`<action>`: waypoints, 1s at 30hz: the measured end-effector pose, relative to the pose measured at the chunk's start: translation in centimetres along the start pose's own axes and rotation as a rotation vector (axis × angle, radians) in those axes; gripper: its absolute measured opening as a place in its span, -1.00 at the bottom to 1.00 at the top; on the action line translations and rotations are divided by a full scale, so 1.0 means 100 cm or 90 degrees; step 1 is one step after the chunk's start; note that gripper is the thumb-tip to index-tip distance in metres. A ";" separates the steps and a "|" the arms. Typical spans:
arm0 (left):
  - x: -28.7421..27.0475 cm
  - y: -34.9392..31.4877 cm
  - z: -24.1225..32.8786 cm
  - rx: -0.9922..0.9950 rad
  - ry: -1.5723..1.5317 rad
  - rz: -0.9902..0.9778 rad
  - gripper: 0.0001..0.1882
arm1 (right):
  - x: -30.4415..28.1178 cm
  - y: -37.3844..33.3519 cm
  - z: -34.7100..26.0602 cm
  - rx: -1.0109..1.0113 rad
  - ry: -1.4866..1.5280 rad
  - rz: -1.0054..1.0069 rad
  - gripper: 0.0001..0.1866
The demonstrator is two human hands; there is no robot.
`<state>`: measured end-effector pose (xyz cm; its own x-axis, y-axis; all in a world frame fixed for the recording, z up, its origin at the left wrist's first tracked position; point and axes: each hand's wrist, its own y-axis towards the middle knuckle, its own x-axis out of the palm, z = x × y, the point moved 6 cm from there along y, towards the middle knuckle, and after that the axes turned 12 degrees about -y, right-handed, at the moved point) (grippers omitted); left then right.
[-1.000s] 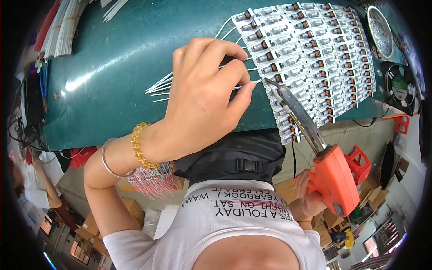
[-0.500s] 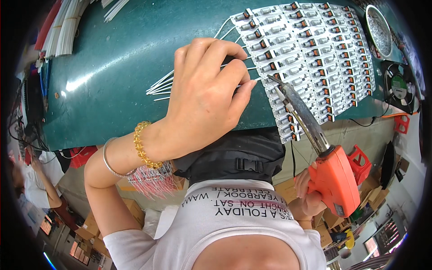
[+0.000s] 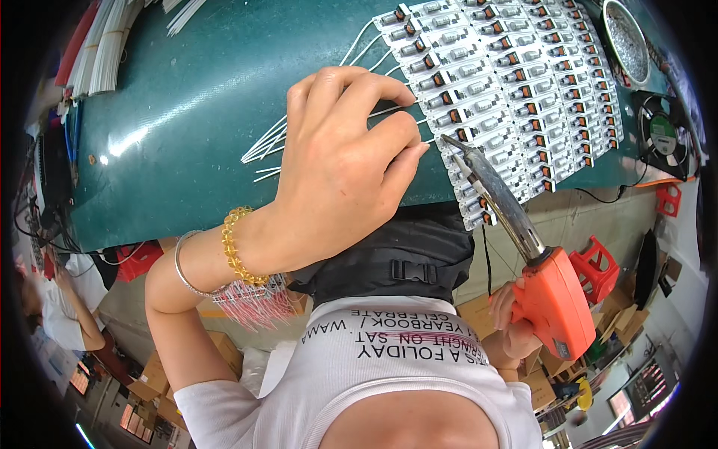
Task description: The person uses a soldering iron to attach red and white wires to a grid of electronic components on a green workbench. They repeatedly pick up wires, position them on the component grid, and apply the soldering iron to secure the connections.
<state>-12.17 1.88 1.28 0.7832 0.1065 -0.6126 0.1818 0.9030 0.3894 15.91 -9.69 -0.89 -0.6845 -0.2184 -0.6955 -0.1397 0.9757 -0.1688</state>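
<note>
My left hand (image 3: 348,161) reaches over the green table, thumb and forefinger pinched on a thin white wire (image 3: 429,141) at the near left edge of a panel of small circuit boards (image 3: 479,97). More white wires (image 3: 262,150) pass beneath this hand and stick out to its left. My right hand (image 3: 512,322), lower right, is wrapped round the handle of an orange soldering gun (image 3: 557,303). Its dark metal tip slants up to the panel's edge, close by my left fingertips. From the panel's far left edge several attached white wires (image 3: 359,49) trail away.
A metal bowl of shiny bits (image 3: 627,43) and a small black fan (image 3: 662,135) stand at the table's right end. White wire bundles (image 3: 105,49) lie far left. A black bag (image 3: 389,254) is on my lap. Red stools (image 3: 594,269) and a person (image 3: 71,307) are beyond.
The panel has shifted a little away and to the left. The soldering gun's tip sits slightly nearer me, at a lower spot along the panel's edge. My left hand stays pinched.
</note>
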 end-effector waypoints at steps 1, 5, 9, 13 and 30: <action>0.000 0.000 0.000 0.001 0.000 0.002 -0.88 | 0.000 0.001 0.001 0.004 -0.037 -0.002 -0.63; 0.001 0.001 0.001 0.004 0.013 0.004 -0.88 | 0.001 0.003 -0.004 0.010 -0.186 -0.014 -0.66; 0.002 0.001 0.001 0.007 0.021 0.008 -0.88 | -0.003 0.000 -0.003 0.037 -0.145 0.010 -0.66; 0.002 0.001 0.002 0.008 0.020 0.006 -0.88 | -0.002 0.003 -0.001 -0.050 0.080 0.101 -0.50; -0.088 0.090 -0.116 -0.019 0.616 0.061 -0.80 | 0.002 0.044 0.000 -0.132 0.475 0.090 -0.22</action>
<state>-24.30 13.88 2.15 -0.0365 0.4641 -0.8850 0.1179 0.8814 0.4574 15.21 -5.46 -1.79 -0.9950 -0.0932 -0.0352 -0.0955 0.9929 0.0709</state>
